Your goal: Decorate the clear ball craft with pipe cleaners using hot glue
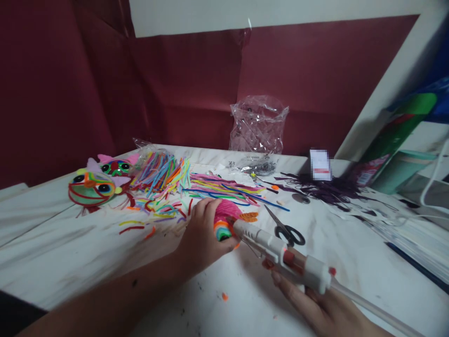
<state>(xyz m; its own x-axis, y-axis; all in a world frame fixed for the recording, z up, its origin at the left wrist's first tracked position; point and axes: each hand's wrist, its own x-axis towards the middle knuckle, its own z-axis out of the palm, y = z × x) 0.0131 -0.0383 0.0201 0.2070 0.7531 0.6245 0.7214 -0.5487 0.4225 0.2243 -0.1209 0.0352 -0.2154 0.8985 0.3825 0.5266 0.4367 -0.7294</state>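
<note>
Head view shows the left hand (pixel 203 234) wrapped around a pink, fuzzy pipe-cleaner ball with rainbow-striped bands (pixel 224 220), its grip clamped on the ball, which rests on the white marbled worktop (pixel 70 257) near the middle. The right hand (pixel 315 304) has its grip closed on a white hot-glue gun with a red trigger (pixel 284 255), nozzle touching the ball's lower right side just beside an orange scalloped piece (pixel 249 216). Two finished-looking round pipe-cleaner faces with big eyes (pixel 100 180) lie at the left (their pink ears already on), so the ball in hand seems the least complete, perhaps half decorated. Loose multicoloured pipe-cleaner pieces (pixel 210 187) and black-handled scissors (pixel 286 229) lie beyond. Both forearms reach in low, wrists angled inward toward each other.
</note>
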